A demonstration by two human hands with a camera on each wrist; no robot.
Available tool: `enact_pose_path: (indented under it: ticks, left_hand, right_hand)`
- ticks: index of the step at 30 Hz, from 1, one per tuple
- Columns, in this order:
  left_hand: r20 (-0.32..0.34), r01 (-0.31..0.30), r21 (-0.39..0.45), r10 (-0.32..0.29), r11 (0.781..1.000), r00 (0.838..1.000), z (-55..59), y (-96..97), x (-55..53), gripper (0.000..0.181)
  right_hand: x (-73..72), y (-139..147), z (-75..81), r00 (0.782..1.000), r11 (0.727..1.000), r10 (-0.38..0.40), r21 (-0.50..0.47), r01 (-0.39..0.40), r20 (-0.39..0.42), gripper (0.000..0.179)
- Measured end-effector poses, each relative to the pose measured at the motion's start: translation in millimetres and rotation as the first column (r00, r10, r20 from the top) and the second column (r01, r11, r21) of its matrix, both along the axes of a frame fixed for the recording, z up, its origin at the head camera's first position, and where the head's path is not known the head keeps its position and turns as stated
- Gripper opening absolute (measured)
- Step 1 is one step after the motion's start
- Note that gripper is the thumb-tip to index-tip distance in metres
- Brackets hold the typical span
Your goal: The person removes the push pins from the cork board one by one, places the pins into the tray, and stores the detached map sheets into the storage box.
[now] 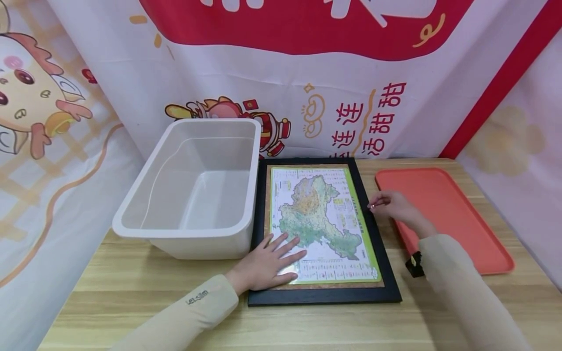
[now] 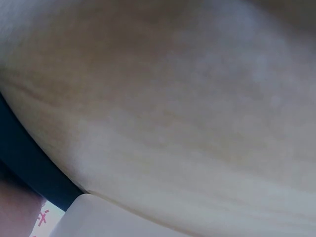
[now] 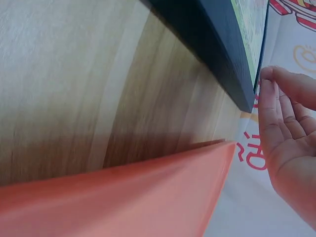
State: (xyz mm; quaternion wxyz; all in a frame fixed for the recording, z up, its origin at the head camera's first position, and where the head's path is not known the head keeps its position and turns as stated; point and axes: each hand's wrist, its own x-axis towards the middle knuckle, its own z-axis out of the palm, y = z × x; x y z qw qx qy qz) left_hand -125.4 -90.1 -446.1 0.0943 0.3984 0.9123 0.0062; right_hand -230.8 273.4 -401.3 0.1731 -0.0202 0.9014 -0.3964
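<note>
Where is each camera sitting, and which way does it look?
Head: worn on the head, facing forward and down at a map in a black frame, a white tub and a red tray; left hand, right hand and sleeves show.
Left wrist: worn there; a close, blurry surface fills most of it; corner skin is probably the left hand.
Right wrist: worn there, looking past the table toward the right hand.
Shared: head and right wrist both show the right hand, tray and frame.
</note>
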Motion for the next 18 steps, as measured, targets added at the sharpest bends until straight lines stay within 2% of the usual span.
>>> enact_pose_path:
  ticks: [10,18]
  left_hand:
    - [-0.002,0.002,-0.001,-0.002,1.0,1.0,-0.1,0.0,0.5,0.059]
    - [0.004,-0.014,-0.011,0.014,1.0,1.0,-0.3,0.5,0.6,0.059]
  right_hand:
    - [2.5,14,4.9,0.998,0.991,-0.021,-0.134,0.028,0.058,0.039]
    - [1.4,25,5.3,0.992,0.976,-0.093,-0.188,0.107,0.082,0.049]
